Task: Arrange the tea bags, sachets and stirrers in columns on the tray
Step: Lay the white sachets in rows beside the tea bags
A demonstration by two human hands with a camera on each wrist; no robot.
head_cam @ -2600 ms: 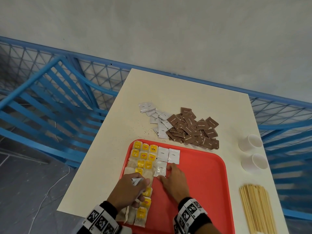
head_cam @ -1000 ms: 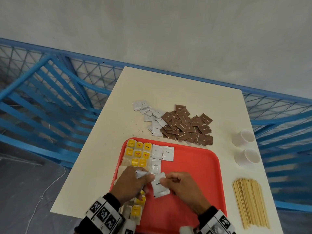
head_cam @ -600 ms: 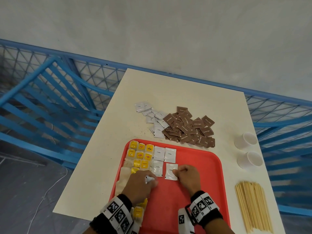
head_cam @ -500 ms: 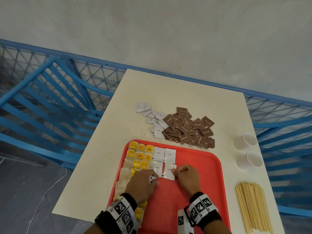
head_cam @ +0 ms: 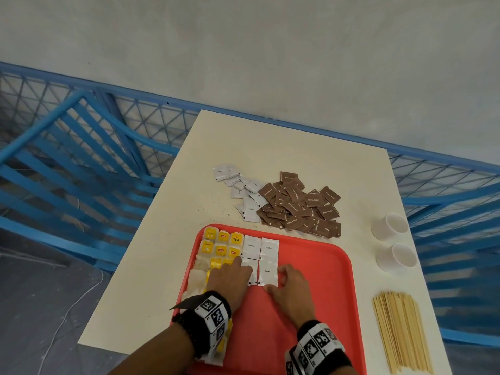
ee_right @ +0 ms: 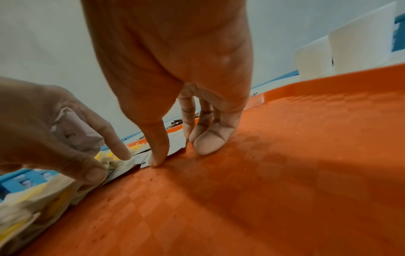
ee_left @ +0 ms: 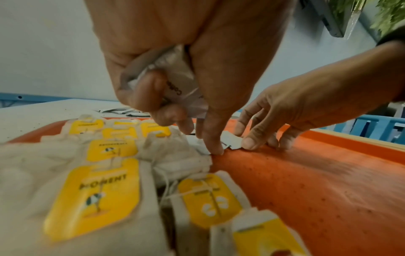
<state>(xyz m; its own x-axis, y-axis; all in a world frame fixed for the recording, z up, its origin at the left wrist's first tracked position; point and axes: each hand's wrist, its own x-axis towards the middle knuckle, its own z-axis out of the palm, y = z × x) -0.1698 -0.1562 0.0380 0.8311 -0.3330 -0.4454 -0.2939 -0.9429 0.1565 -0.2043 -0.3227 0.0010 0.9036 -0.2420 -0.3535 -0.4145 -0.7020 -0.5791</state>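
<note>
**Squaring the second sachet row**

The worktop (head_cam: 311,158) holds the red tray (head_cam: 319,266) near its front edge, supply piles just beyond; tea bags (head_cam: 220,243) fill the tray's left columns; beside them, the right hand (head_cam: 290,289) keeps fingers (ee_right: 157,154) spread, pressing a coffee sachet (head_cam: 267,273) straight; the left hand (head_cam: 230,280) clutches spare sachets (ee_left: 175,81), presumably for the next slots.

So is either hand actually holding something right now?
Yes. The left hand holds spare white sachets bunched in its palm under curled fingers. The right hand grips nothing; its fingertips press a sachet flat on the tray.
</note>
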